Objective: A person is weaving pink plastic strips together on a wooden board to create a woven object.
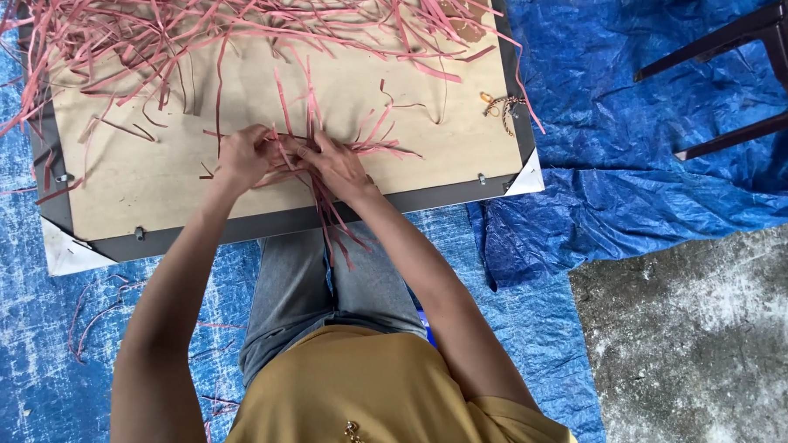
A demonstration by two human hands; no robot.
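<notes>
Seen from above, seated on a blue tarpaulin (642, 125), crumpled and folded at the right, worn pale at the left. Beyond its edge, bare grey concrete floor (713, 346), dusted white. At the top right, dark legs of a plastic chair (749, 50) standing on the tarpaulin.

Laid flat on the tarpaulin, a pale wooden board (177, 179) with a grey border, small metal clips along the near edge and white corner pieces. Across its far half, a loose heap of pink paper strips (200, 23), spilling over the left edge. Near the right edge, a small twisted yellowish cord (501, 107). A few stray strips on the tarpaulin at the left.

At the board's near middle, left hand (243, 155) and right hand (335, 165) close together, each grip narrow, fingers pinched on a bunch of pink strips (325, 202) between them; loose ends trailing over the board's near edge onto grey trousers (296, 288). Mustard shirt (379, 396) at the bottom.
</notes>
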